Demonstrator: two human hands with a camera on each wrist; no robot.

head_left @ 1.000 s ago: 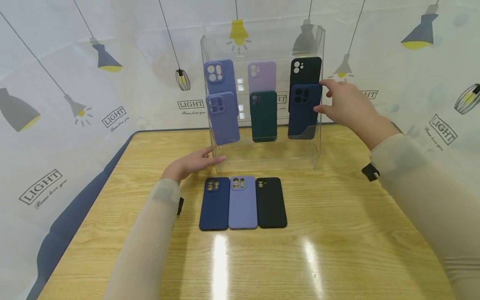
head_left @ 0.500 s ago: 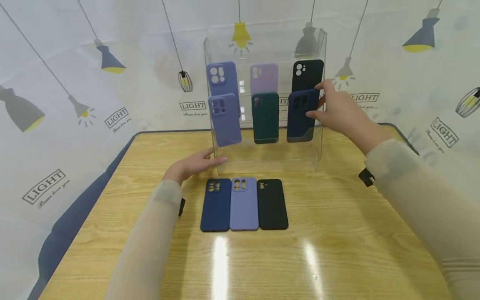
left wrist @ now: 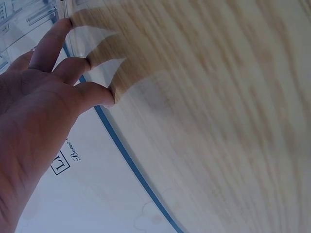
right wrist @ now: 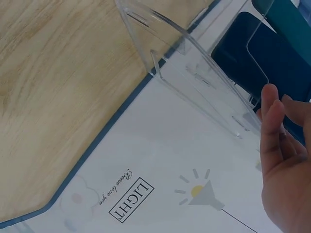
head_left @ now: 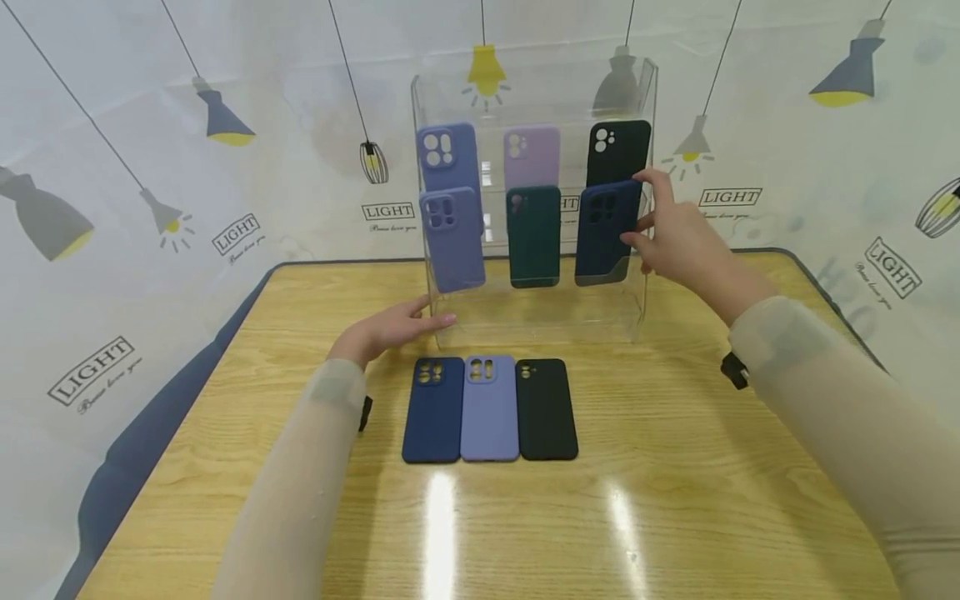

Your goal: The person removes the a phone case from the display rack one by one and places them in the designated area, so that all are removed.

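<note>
Standing in clear display stand: navy phone case, long axis near twelve-to-six, nine o'clock from nearer right hand; grip clamped on case edge.

I see the head view facing down onto the clear stand from its front; nearer, tilted wrist views flank it, all sharing it.

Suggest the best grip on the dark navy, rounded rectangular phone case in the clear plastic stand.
I'd pinch the dark navy phone case by its long right edge, near the upper corner, coming from the right. Likely best: its lower end sits behind the front lip of the clear plastic stand, while the upper right edge is exposed, where the right hand holds it.
</note>
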